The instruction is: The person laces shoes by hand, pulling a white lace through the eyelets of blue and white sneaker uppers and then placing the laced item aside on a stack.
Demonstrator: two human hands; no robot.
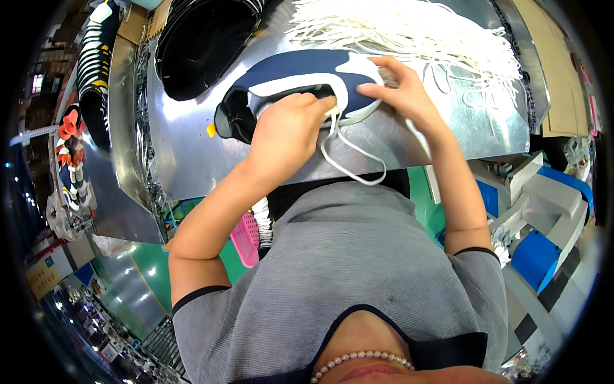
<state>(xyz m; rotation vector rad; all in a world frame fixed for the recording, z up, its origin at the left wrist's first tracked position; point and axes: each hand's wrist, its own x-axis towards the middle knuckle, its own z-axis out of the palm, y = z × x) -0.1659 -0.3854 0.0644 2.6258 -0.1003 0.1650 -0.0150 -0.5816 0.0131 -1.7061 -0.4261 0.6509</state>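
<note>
Head view: navy-and-white shoe (300, 80) lies sideways, white lace (352, 153) dangling.

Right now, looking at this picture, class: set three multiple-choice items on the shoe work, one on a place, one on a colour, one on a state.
1. Where is the pile of white laces?
A beyond the shoe
B on the floor
C in the pink basket

2. The shoe upper is mainly
A red
B navy
C yellow

3. The left hand
A hangs free
B presses on the shoe
C holds scissors

Key: A, the pile lies on the metal table behind the shoe; B, navy with white trim; B, its fingers grip the shoe collar, while the right hand pinches the white lace.
</note>
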